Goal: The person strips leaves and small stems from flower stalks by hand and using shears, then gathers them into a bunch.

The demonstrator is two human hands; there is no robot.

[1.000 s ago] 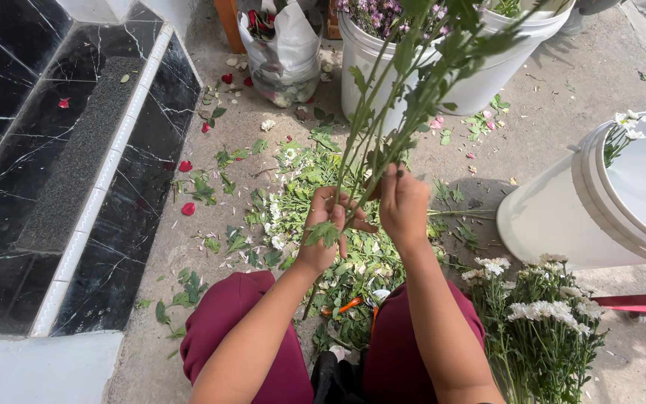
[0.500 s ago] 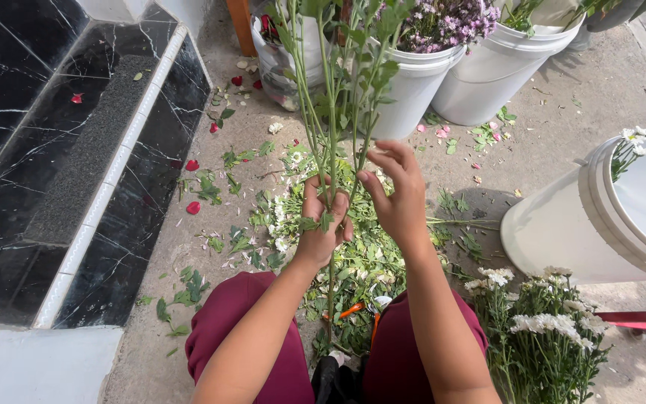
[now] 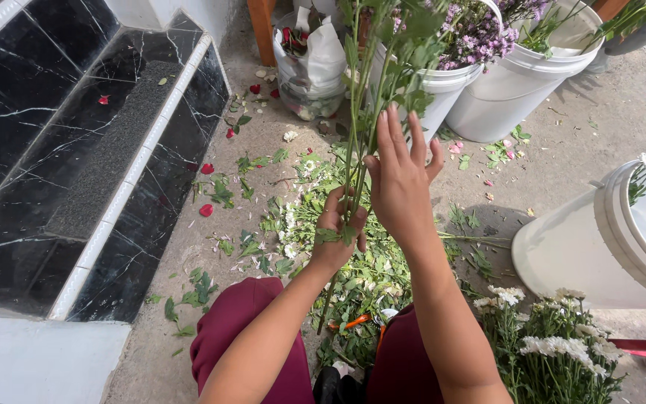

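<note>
My left hand point(image 3: 338, 228) grips a bundle of long green flower stems point(image 3: 364, 112) held upright in front of me. My right hand point(image 3: 399, 179) is just above and right of it, fingers spread flat against the stems and leaves. The stems rise past the top of the view, so their flower heads are hidden. Below my hands lies a heap of stripped green leaves and cuttings point(image 3: 360, 277) on the concrete ground. Orange-handled cutters point(image 3: 353, 322) lie in the cuttings between my knees.
White buckets stand at the back, one with purple flowers point(image 3: 472, 37), another beside it point(image 3: 517, 90). A large white bucket point(image 3: 607, 247) stands at the right, with white flowers point(image 3: 555, 344) in front of it. Black marble steps point(image 3: 76, 150) are at the left. A plastic bag point(image 3: 315, 60) and red petals lie nearby.
The stems have swung from leaning right to standing upright. My right hand has moved up the stems and opened its fingers; my left hand keeps its grip lower down.
</note>
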